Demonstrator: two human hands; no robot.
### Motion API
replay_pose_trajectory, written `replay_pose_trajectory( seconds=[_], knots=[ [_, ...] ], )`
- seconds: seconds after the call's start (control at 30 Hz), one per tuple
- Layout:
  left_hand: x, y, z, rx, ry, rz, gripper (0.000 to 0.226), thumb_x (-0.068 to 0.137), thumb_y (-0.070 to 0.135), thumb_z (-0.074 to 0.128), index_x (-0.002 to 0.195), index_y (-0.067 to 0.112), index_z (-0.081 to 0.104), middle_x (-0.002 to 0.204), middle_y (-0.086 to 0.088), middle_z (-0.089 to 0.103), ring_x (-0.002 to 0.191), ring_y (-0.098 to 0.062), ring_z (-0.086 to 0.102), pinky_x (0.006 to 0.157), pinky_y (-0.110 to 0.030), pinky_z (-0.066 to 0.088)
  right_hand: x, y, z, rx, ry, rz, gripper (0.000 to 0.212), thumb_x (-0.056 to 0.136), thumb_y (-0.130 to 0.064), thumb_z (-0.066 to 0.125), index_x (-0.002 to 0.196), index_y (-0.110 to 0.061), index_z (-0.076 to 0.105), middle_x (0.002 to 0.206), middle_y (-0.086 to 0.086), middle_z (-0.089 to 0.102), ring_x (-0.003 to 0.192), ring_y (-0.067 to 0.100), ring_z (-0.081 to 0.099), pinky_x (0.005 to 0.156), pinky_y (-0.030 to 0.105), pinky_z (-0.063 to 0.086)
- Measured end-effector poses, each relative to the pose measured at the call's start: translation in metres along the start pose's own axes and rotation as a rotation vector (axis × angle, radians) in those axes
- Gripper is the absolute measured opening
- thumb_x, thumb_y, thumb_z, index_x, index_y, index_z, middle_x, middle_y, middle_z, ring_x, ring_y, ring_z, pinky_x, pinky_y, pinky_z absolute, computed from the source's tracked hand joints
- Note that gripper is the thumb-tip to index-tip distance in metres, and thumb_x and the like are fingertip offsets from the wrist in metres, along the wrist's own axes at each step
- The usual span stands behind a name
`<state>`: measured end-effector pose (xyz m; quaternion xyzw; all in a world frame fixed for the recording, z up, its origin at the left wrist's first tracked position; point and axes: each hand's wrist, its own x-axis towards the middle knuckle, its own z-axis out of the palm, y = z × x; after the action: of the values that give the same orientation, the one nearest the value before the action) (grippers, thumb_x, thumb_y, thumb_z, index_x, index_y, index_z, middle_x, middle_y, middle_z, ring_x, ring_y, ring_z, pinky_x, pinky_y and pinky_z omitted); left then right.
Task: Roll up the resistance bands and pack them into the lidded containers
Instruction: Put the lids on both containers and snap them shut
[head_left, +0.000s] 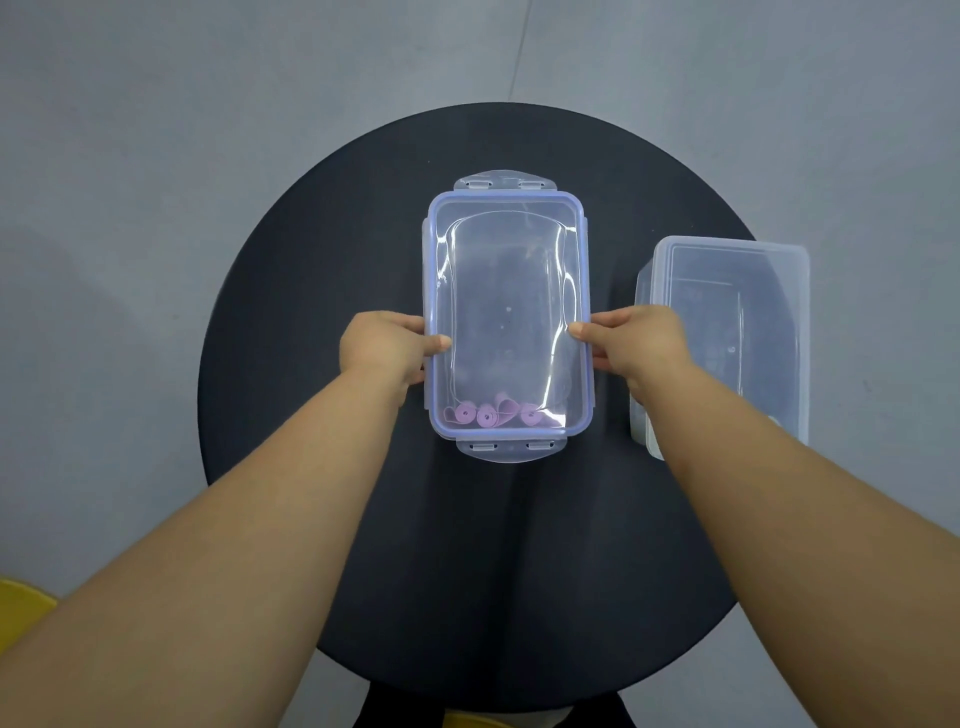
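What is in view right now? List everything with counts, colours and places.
round table: one, black, centre of view.
lidded container: one, clear with a blue-purple lid rim, middle of the table; both end latches flipped out.
rolled resistance bands: three, pink-purple, inside the lidded container at its near end.
second container: one, clear, no coloured rim seen, at the table's right edge.
yellow object: one, bottom left corner, mostly cut off; cannot tell what it is.
floor: grey, all round the table.
left hand: one, grips the lidded container's left long side, thumb on top.
right hand: one, grips its right long side, thumb on top.
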<state>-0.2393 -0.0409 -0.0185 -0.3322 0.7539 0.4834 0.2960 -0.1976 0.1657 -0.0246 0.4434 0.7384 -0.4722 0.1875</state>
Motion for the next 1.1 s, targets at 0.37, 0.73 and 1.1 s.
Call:
replay_pose_trajectory(
  seconds=[0.37,0.73,1.1],
  knots=[
    [-0.002,0.001,-0.005,-0.102,-0.128,-0.026,0.024,0.079,-0.001,0.071,0.099,0.008,0.063,0.091,-0.007,0.069,0.072,-0.015,0.067,0.054,-0.021,0.052,-0.003,0.000,-0.001,0.115,-0.019,0.019,0.028,0.078,-0.015,0.076,0.102,-0.004,0.068,0.085,0.002,0.065,0.087,0.024,0.067,0.077,0.030,0.055],
    [0.008,0.032,0.003,0.154,-0.030,0.164,0.022,0.080,0.004,0.071,0.095,0.018,0.064,0.078,0.004,0.056,0.086,-0.025,0.062,0.085,-0.042,0.055,0.001,0.000,-0.001,-0.005,-0.025,-0.020,0.020,0.080,-0.020,0.075,0.094,-0.011,0.064,0.090,0.004,0.063,0.089,0.025,0.066,0.089,0.042,0.054],
    [0.032,0.050,0.009,-0.105,0.000,0.092,0.029,0.081,0.001,0.070,0.108,0.012,0.067,0.098,-0.008,0.069,0.086,-0.023,0.067,0.076,-0.033,0.055,0.013,-0.043,-0.008,-0.255,-0.099,-0.156,0.012,0.078,-0.001,0.070,0.089,-0.006,0.070,0.103,0.019,0.069,0.099,0.037,0.065,0.088,0.048,0.053]
  ],
)
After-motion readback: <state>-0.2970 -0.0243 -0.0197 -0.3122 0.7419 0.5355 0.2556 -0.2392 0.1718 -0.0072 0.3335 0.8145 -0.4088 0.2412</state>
